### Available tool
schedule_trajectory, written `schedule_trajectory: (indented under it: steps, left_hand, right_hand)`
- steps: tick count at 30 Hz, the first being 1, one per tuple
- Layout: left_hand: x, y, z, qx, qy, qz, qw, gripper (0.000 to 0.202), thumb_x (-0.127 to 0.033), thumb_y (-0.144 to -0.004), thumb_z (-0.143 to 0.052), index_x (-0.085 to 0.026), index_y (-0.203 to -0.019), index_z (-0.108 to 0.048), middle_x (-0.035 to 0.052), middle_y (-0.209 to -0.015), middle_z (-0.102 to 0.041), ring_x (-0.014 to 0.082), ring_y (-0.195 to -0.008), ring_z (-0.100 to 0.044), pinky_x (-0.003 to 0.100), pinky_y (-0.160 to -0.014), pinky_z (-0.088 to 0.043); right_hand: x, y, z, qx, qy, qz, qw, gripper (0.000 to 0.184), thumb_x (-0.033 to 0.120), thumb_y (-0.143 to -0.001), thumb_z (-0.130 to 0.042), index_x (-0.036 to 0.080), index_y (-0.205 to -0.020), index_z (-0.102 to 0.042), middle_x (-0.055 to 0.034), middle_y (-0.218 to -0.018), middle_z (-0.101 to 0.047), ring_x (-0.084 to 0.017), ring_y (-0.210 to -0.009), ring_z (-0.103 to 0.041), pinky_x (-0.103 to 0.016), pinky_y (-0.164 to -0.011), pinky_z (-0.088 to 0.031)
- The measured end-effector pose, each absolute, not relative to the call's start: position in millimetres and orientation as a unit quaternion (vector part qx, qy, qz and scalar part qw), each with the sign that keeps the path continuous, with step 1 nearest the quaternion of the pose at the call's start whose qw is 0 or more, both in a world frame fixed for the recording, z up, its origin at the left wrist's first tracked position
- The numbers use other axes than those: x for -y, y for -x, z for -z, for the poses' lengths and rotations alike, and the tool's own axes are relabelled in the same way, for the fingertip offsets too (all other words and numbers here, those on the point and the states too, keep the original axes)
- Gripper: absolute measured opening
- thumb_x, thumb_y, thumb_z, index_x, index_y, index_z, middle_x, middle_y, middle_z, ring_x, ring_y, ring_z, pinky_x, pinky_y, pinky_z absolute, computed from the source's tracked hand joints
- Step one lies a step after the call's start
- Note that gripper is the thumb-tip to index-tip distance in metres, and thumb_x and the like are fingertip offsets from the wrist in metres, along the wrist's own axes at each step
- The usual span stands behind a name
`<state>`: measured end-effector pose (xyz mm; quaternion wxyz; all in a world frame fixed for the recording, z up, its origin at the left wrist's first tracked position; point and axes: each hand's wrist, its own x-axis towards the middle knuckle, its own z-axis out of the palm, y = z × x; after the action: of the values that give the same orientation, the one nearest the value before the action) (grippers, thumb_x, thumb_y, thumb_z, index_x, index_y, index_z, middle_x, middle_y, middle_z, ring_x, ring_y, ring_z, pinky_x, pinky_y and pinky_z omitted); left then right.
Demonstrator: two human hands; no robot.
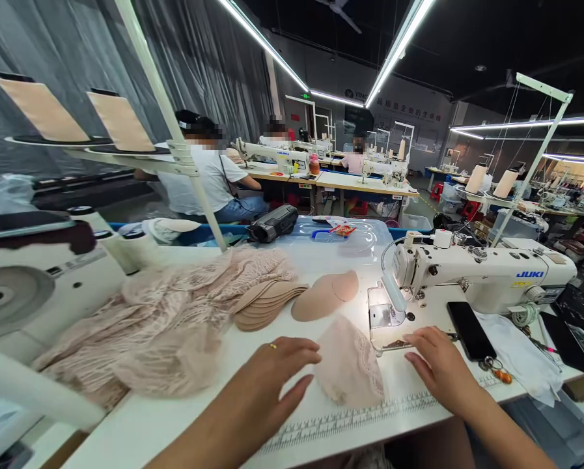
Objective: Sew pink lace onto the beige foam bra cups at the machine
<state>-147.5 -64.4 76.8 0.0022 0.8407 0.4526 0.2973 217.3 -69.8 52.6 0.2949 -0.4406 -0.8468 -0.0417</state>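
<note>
A beige lace-edged fabric piece [349,365] lies flat on the white table between my hands. At its left edge hovers my left hand [286,368], fingers stretched out, thumb apart, nothing held. My right hand [435,365] is open too, thumb and fingers apart, beside the sewing machine's needle plate. Near its fingertips lies a slim dark metal tool [395,344], partly hidden by the fingers; its kind is unclear. Beyond the fabric piece are a stack of beige moulded pads [267,305] and overlapping single pads [318,298]. The white sewing machine [472,270] stands at the right.
Crumpled beige lace fabric [174,326] covers the left of the table. A black phone [470,330], keys with an orange charm [502,376] and white cloth [516,355] lie right. A printed ruler [340,422] runs along the front edge. Co-workers sit at machines farther back.
</note>
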Motion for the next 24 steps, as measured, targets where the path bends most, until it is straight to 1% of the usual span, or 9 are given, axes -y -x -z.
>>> schedule_trajectory:
  steps: [3, 5, 7, 9, 15, 18, 20, 22, 24]
  left_hand:
    - [69, 119, -46, -0.415, -0.866, -0.279, -0.009, 0.041, -0.014, -0.094, -0.049, -0.031, -0.126, -0.068, 0.0058, -0.134, -0.067, 0.0287, -0.121, -0.061, 0.044, -0.097, -0.054]
    - [66, 110, -39, -0.411, -0.871, -0.270, -0.018, 0.034, -0.009, -0.094, -0.045, -0.025, -0.111, -0.070, 0.0091, -0.133, -0.067, 0.0314, -0.122, -0.059, 0.048, -0.098, -0.052]
    - [64, 105, -44, -0.406, -0.882, -0.239, 0.002, 0.031, -0.009, -0.098, -0.039, -0.020, -0.092, -0.068, 0.0114, -0.116, -0.071, 0.0306, -0.110, -0.063, 0.050, -0.096, -0.050]
    - [68, 100, -58, -0.418, -0.885, -0.200, 0.046, 0.035, -0.010, -0.100, -0.033, -0.018, -0.086, -0.064, 0.0102, -0.095, -0.071, 0.0276, -0.091, -0.065, 0.048, -0.090, -0.050]
    - [92, 99, -116, -0.336, -0.839, -0.151, 0.400, 0.035, -0.044, -0.104, -0.049, -0.022, -0.083, -0.065, -0.0003, -0.083, -0.074, 0.0188, -0.080, -0.066, 0.028, -0.077, -0.049]
    - [79, 98, -123, -0.413, -0.760, -0.272, 0.422, 0.035, -0.056, -0.098, -0.055, -0.026, -0.108, -0.069, 0.0045, -0.114, -0.075, 0.0258, -0.111, -0.065, 0.034, -0.097, -0.048]
    - [66, 91, -117, -0.445, -0.708, -0.297, 0.460, 0.054, -0.064, -0.091, -0.062, -0.027, -0.129, -0.061, 0.0091, -0.135, -0.066, 0.0304, -0.128, -0.056, 0.040, -0.106, -0.044]
    - [56, 80, -108, -0.422, -0.670, -0.269, 0.549, 0.067, -0.068, -0.082, -0.070, -0.024, -0.131, -0.059, 0.0094, -0.122, -0.067, 0.0287, -0.116, -0.059, 0.037, -0.095, -0.047]
    - [54, 71, -101, -0.398, -0.635, -0.258, 0.610, 0.059, -0.067, -0.077, -0.076, -0.020, -0.109, -0.063, 0.0022, -0.091, -0.064, 0.0207, -0.087, -0.058, 0.030, -0.075, -0.044]
  right_hand:
    - [80, -172, -63, 0.876, 0.357, -0.046, 0.319, 0.018, 0.022, -0.103, -0.058, 0.021, -0.120, -0.063, -0.0079, -0.102, -0.069, -0.023, -0.092, -0.061, -0.035, -0.081, -0.048]
    - [84, -145, -60, 0.889, 0.342, -0.030, 0.305, 0.026, 0.034, -0.098, -0.069, 0.020, -0.120, -0.065, -0.0083, -0.100, -0.069, -0.024, -0.088, -0.060, -0.036, -0.077, -0.046]
    - [82, -126, -51, 0.891, 0.355, 0.002, 0.282, 0.027, 0.034, -0.092, -0.076, 0.020, -0.113, -0.068, -0.0081, -0.096, -0.069, -0.025, -0.084, -0.060, -0.035, -0.073, -0.044]
    - [76, -117, -43, 0.882, 0.385, 0.019, 0.272, 0.007, 0.020, -0.090, -0.071, 0.020, -0.097, -0.070, -0.0063, -0.087, -0.069, -0.023, -0.078, -0.060, -0.033, -0.069, -0.040]
    - [67, -136, -71, 0.847, 0.362, -0.177, 0.348, 0.023, 0.011, -0.092, -0.055, 0.022, -0.102, -0.073, -0.0026, -0.084, -0.075, -0.018, -0.076, -0.067, -0.028, -0.072, -0.045]
    - [72, -150, -99, 0.842, 0.296, -0.274, 0.359, 0.025, 0.011, -0.090, -0.053, 0.020, -0.099, -0.074, -0.0045, -0.090, -0.076, -0.017, -0.081, -0.069, -0.026, -0.074, -0.049]
    - [75, -156, -113, 0.836, 0.257, -0.318, 0.366, 0.023, 0.012, -0.091, -0.053, 0.019, -0.096, -0.074, -0.0059, -0.091, -0.076, -0.018, -0.083, -0.070, -0.027, -0.077, -0.051]
    - [76, -160, -122, 0.829, 0.234, -0.350, 0.368, 0.021, 0.019, -0.096, -0.054, 0.019, -0.094, -0.075, -0.0067, -0.091, -0.076, -0.018, -0.085, -0.071, -0.028, -0.080, -0.052]
    - [75, -165, -126, 0.819, 0.255, -0.350, 0.378, 0.023, 0.028, -0.101, -0.057, 0.019, -0.089, -0.074, -0.0056, -0.087, -0.074, -0.017, -0.082, -0.069, -0.028, -0.078, -0.051]
